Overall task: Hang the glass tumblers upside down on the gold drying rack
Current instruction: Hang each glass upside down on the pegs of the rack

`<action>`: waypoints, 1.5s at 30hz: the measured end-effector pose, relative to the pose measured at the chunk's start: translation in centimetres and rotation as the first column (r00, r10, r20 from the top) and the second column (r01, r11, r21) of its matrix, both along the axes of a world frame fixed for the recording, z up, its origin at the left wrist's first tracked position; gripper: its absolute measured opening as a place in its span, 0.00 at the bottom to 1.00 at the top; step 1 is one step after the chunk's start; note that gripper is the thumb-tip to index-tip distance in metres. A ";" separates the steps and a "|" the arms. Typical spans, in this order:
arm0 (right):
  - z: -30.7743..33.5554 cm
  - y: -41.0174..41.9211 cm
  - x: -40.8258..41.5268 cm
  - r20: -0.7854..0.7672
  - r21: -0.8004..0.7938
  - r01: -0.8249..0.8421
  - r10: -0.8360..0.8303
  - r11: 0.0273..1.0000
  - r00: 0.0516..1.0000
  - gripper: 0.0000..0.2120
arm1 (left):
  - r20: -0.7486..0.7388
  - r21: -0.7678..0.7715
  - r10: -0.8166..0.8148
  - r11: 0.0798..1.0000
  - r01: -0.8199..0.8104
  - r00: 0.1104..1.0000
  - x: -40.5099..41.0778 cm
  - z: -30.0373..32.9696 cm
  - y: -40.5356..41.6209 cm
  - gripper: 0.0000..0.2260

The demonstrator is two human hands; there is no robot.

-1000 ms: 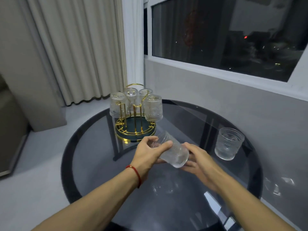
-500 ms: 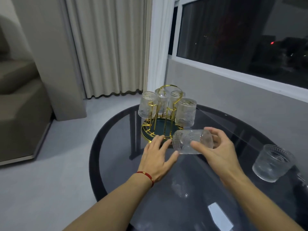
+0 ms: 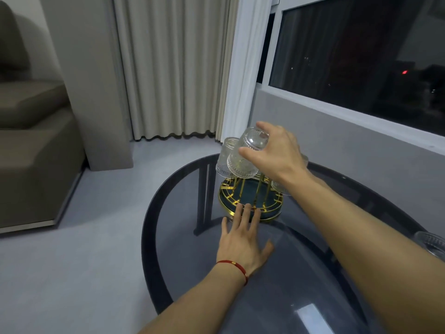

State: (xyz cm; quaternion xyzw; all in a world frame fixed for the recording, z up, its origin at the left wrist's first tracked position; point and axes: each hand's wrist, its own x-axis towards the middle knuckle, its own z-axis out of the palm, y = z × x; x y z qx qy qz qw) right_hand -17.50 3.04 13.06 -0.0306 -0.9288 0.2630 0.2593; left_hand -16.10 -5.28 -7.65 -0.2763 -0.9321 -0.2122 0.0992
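The gold drying rack (image 3: 250, 201) with a dark round base stands on the round glass table (image 3: 301, 273). My right hand (image 3: 277, 153) grips a ribbed glass tumbler (image 3: 245, 155) mouth-down and tilted, held above the rack's front left side. Behind it another tumbler (image 3: 225, 155) hangs upside down on the rack; the rest are mostly hidden by my hand and arm. My left hand (image 3: 243, 242) lies flat and open on the table, fingertips touching the rack's base rim. One more tumbler (image 3: 431, 242) stands upright at the right edge.
A grey sofa (image 3: 31, 150) stands on the left, cream curtains (image 3: 173, 68) hang behind the table, and a dark window (image 3: 356, 56) sits above the grey wall on the right. The table's dark rim curves close to the rack.
My right hand lifted the tumbler from lying sideways to mouth-down above the rack. My left hand let go and dropped flat to the table at the rack's base.
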 end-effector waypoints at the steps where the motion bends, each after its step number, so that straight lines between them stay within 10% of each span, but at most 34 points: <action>1: -0.3 -0.1 -0.5 0.011 0.006 0.001 -0.001 1.000 1.000 0.37 | 0.001 0.005 -0.001 1.000 0.001 1.000 0.0 0.0 0.0 0.37; 29: -6.2 2.8 1.8 0.067 0.281 0.035 -0.056 0.959 0.996 0.26 | -0.006 -0.030 0.124 0.992 -0.124 0.992 2.3 3.2 2.4 0.26; 33: -7.3 7.8 7.7 -0.024 0.204 0.076 -0.072 0.976 0.997 0.16 | -0.064 -0.027 0.003 1.000 -0.005 0.998 3.8 3.8 4.1 0.27; 38: -11.2 16.2 16.3 -0.184 0.013 0.551 -0.539 0.835 0.822 0.20 | 0.044 0.207 -0.211 0.958 0.198 0.976 5.4 4.3 6.0 0.25; 41: -13.0 19.5 19.3 -0.055 -0.207 0.734 -0.756 0.647 0.652 0.33 | 0.138 0.310 -0.195 0.940 0.145 0.971 6.4 4.1 6.6 0.23; 45: -14.9 21.7 20.2 0.220 -0.421 0.710 -0.695 0.565 0.684 0.51 | 0.236 0.383 -0.178 0.921 0.077 0.955 7.3 4.5 7.3 0.20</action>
